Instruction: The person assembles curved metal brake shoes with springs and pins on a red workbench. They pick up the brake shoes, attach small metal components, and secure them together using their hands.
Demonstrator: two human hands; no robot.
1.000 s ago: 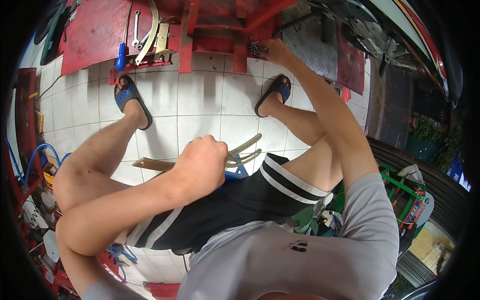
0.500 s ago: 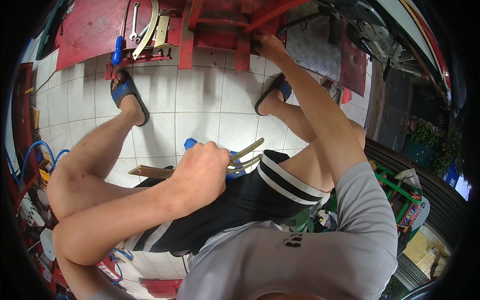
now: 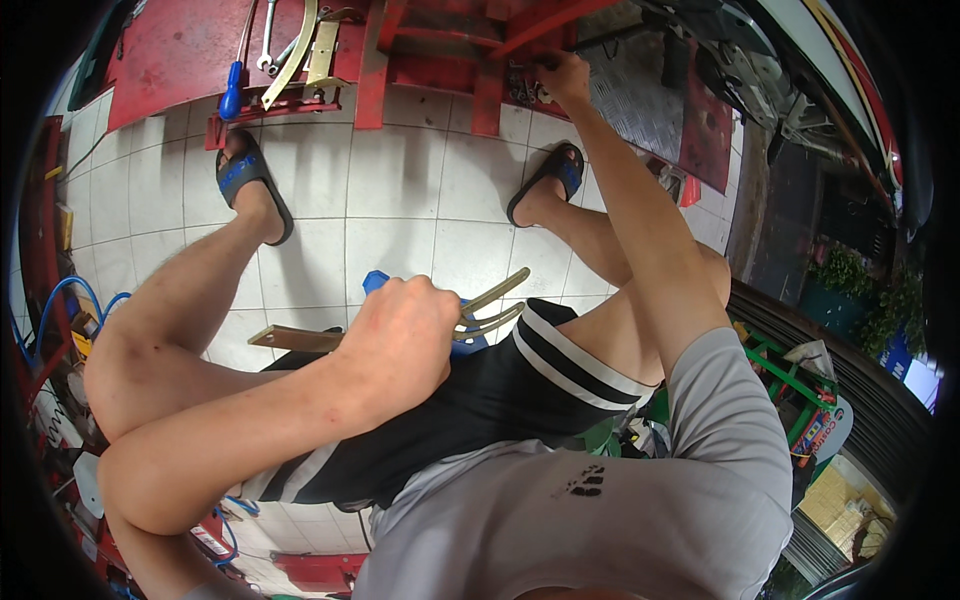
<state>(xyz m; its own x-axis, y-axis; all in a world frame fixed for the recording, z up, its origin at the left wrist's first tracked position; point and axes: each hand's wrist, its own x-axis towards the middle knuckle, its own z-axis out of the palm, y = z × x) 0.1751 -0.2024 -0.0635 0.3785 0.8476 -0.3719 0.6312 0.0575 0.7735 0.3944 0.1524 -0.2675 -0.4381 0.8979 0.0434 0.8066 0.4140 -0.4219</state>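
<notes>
My left hand [image 3: 402, 335] is closed in a fist over my lap. It grips a brass-coloured metal tool [image 3: 492, 292] with two curved arms, which stick out to the right of the fist. The tool's flat, straight end [image 3: 292, 339] shows on the left, and its middle is hidden in my fingers. My right hand [image 3: 567, 78] reaches far forward over the red platform, beside the red stand. Its fingers are closed around something dark that I cannot make out. Several small dark parts [image 3: 521, 84] lie on the platform just left of this hand.
A red stand [image 3: 430, 75] rises at the platform's front. Left of it lie a blue-handled screwdriver [image 3: 231, 95], a wrench [image 3: 267, 40] and brass-coloured strips [image 3: 323, 55]. Part of a motorcycle [image 3: 790, 100] is at the far right. Something blue [image 3: 376, 282] shows behind my left hand.
My right hand has moved right and slightly farther forward, uncovering small parts on the platform. My left hand still grips the brass-coloured tool in nearly the same place.
</notes>
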